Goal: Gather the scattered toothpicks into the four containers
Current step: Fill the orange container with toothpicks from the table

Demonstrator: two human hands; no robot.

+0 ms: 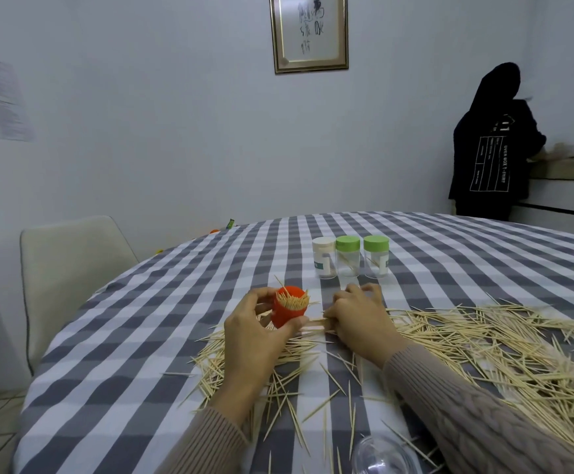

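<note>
White "OVER BOX T-SHIRT" print (501, 164); left grip (254, 331) holds orange container (287, 311), right grip (359, 316) pinches toothpicks (316, 323).

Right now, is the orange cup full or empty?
Nearly full: toothpicks pack the orange cup, tips past its rim, held by the left hand.

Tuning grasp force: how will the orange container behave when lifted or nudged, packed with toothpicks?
The orange container is probably light: the left hand holds it tilted with just fingertips. It looks round, so it would likely roll if laid down. Toothpicks bristle past its open mouth, so tipping further may spill them. Its stiffness can't be judged from this view.
</note>
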